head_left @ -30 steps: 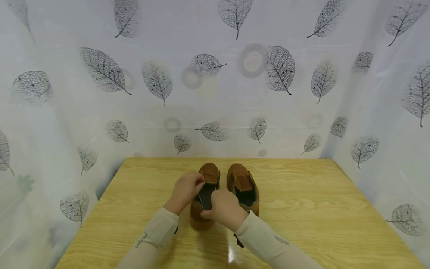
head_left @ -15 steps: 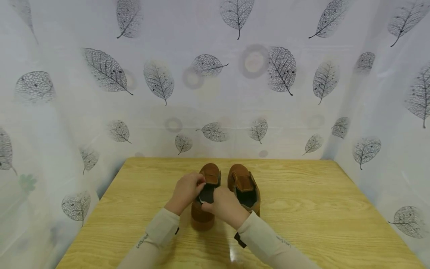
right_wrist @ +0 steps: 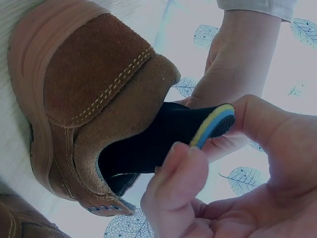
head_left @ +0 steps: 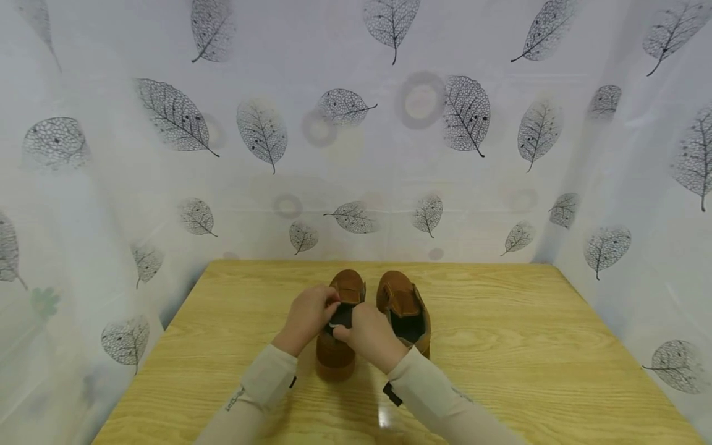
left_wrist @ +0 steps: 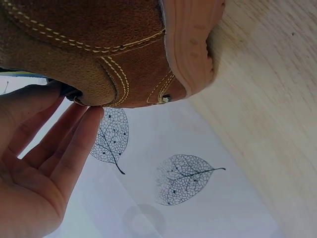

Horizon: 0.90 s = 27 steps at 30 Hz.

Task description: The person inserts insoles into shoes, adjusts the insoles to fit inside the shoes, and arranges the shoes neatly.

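A brown suede shoe (head_left: pixel 335 361) with yellow stitching stands on the table, toe pointing away. My left hand (head_left: pixel 306 315) pinches the left edge of its opening; in the left wrist view the thumb is inside the collar and the fingers (left_wrist: pixel 79 144) lie outside. My right hand (head_left: pixel 371 337) grips the heel end of a black insole (right_wrist: pixel 181 124) between thumb and fingers. Yellow and blue layers show along the insole's edge, and it bows slightly upward. Its front part is inside the shoe, hidden from sight.
A second brown shoe (head_left: pixel 402 300) stands just to the right, near my right hand, toe also pointing away. Both rest on a wood-grain table (head_left: pixel 517 346). A white curtain (head_left: pixel 356 167) with a leaf print hangs behind and along both sides.
My right hand has moved forward with the insole, which has slid deeper into the left shoe. The left hand keeps its place at the opening.
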Tool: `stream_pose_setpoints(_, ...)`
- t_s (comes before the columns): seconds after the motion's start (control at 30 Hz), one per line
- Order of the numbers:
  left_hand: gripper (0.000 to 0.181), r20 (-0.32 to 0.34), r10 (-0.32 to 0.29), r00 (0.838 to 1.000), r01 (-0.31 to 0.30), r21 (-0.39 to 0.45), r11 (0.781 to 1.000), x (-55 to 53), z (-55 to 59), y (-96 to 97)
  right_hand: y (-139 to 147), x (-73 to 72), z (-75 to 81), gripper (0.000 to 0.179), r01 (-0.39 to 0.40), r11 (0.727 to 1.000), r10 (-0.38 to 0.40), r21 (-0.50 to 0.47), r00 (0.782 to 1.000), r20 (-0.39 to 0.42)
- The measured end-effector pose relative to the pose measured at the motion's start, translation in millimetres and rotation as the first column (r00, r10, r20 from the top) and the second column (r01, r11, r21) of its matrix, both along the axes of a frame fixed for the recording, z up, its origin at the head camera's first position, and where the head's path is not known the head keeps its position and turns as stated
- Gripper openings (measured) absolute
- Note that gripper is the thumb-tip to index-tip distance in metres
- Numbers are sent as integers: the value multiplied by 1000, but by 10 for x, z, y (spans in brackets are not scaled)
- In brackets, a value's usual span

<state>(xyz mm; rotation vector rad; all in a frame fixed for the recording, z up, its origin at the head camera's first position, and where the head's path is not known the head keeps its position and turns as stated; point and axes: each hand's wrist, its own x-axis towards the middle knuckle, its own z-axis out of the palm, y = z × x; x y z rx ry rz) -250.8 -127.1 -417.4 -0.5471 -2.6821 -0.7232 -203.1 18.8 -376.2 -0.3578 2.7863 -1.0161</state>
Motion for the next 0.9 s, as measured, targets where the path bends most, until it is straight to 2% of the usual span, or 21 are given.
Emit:
stream_pose_setpoints(0.3, 8, -15, 5, 1000, -5, -10, 1000, 4, -2, -5, -42, 45, -6, 34, 31, 999, -31, -14, 999, 12)
stream_pose_setpoints(0.6, 9, -19, 1, 1000, -1, -4, 1000, -6, -5, -7, -27, 12, -24, 31, -14, 1000, 13, 20, 999, 44)
stream_pose_setpoints(0.9, 9, -27, -5, 1000, 5, 4, 1000, -24, -30, -14, -34, -26, -37, 26, -33, 997, 38, -75, 997, 63)
